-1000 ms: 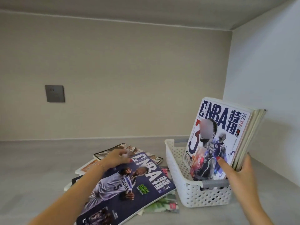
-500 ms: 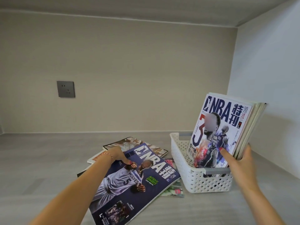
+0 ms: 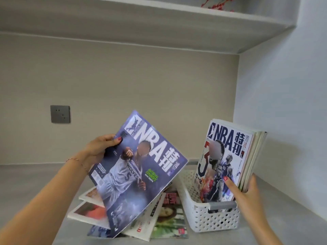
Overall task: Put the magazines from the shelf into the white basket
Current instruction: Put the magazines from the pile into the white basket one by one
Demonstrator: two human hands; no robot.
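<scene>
Magazines are seen in three places inside a pale grey shelf [image 3: 276, 206] recess, viewed from head height looking forward and down. A purple NBA magazine [image 3: 136, 172] is held in the air by the left hand [image 3: 100, 147], tilted with its cover facing the viewer; the fingers [image 3: 115, 139] are clamped on its upper left edge, the thumb with a red nail pressed onto the cover. A thin bracelet [image 3: 77, 161] is worn on that wrist. Beneath the raised magazine, a loose pile of other magazines [image 3: 166, 216] is spread flat on the shelf surface, overlapping one another. Just beside the pile, to the right, a white basket [image 3: 208, 220] with perforated walls and a grey handle is placed near the side wall. A stack of magazines [image 3: 228, 156] is stood upright in the basket, leaning slightly to the right, with a white NBA cover at the front. The stack is gripped by the right hand [image 3: 247, 193] at its lower right corner, thumb on the front cover and fingers wrapped behind. A grey wall socket [image 3: 60, 114] is set into the back wall to the left. Above, the underside of an upper shelf [image 3: 159, 23] is visible, with red sprigs [image 3: 217, 4] at its top edge.
</scene>
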